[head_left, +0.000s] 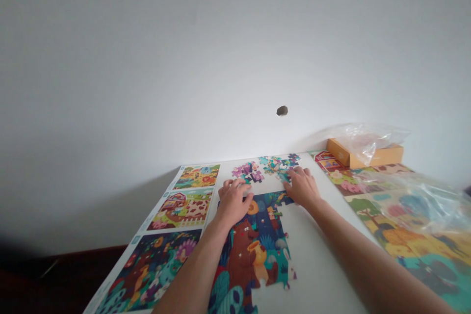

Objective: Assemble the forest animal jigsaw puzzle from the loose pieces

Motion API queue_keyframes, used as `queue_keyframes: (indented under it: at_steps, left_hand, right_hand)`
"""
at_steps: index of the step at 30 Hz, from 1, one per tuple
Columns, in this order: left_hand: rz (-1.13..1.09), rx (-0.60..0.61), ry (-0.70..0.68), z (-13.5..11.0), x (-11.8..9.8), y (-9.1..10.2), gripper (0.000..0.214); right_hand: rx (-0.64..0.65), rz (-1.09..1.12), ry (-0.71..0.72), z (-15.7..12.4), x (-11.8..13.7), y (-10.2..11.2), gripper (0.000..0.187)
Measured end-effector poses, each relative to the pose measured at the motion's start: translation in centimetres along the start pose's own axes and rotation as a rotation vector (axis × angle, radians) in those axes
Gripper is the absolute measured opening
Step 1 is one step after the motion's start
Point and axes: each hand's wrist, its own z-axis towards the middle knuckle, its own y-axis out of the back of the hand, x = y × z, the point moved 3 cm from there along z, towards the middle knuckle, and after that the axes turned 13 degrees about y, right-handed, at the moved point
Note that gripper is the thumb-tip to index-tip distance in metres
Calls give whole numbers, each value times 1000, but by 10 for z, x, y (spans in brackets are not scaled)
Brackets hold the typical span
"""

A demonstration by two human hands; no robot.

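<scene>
Two-handed, working over the far half of the surface (320,260). With the right hand (302,186), spreading the fingers loosely, bending them at the tips and apparently touching the near right side of a heap of mostly teal puzzle pieces (273,164). With the left hand (234,200), curling the fingers partway, parting the thumb from them and covering the far left corner of an incomplete bear puzzle (265,240). Not being able to tell, for either hand, of any piece caught beneath the fingertips.

Just past the left fingertips, facing a smaller group of purple pieces (245,170), toward the surface's far edge and left of the teal heap. Having the right hand nearer the teal, the left nearer the purple. With the bear puzzle, running lengthwise from near edge toward far edge, showing a ragged right side.

Along the left edge, displaying a printed sheet (189,210) of three pictures. Along the right edge, lining up a farm puzzle (342,179) and, nearer, a safari puzzle (382,235) partly under clear plastic (430,206). At the far right corner, seeing an orange box (382,156) bearing a clear bag (362,138); not making out anything deeper inside.
</scene>
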Motion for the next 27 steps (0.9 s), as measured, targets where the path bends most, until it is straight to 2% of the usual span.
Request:
queue_keyframes:
  at_steps: [5,14,22,27]
  left_hand:
    - [3,-1,20,0,1,-2,21]
    - [-8,13,-9,0,5,-5,23]
    - [8,61,9,-1,2,-4,25]
    - [19,83,23,-1,2,-4,26]
  right_hand:
    - [43,66,19,4,-4,-12,43]
    - [35,89,120,7,2,-15,45]
    - [-66,163,142,8,1,-13,23]
    - [-78,171,122,9,-4,-12,18]
